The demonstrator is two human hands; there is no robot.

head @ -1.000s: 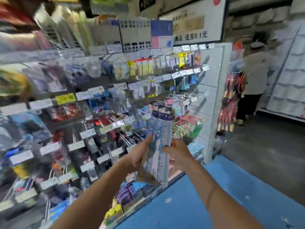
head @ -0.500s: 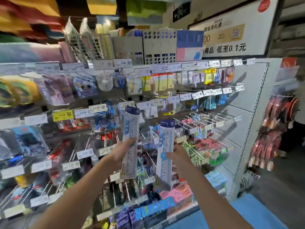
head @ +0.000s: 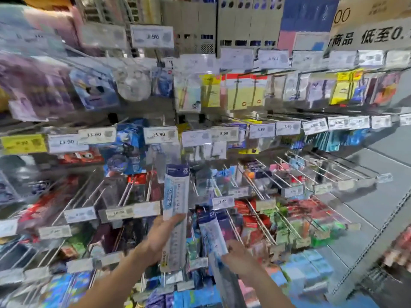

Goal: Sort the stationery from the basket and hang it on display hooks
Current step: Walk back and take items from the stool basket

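Observation:
My left hand (head: 159,237) grips a long packaged ruler (head: 175,196) with a dark blue "20" header, held upright in front of the middle hook rows. My right hand (head: 241,257) grips a second packaged ruler (head: 210,234) of the same kind, lower and tilted with its top leaning left. Both packs are close to the display hooks (head: 255,214), which jut out with price tags on their tips. The basket is out of sight. The picture is blurred by motion.
The pegboard wall is crowded with hanging packs on every row. Several bare hooks (head: 322,167) stick out at mid right beside a grey panel (head: 378,196). Boxed blue goods (head: 307,272) sit on the bottom shelf. Desk organisers (head: 198,25) stand on top.
The view has moved in close to the hooks. My left hand has carried its ruler rightward and up towards the middle row; my right hand has dropped lower and tilted its ruler.

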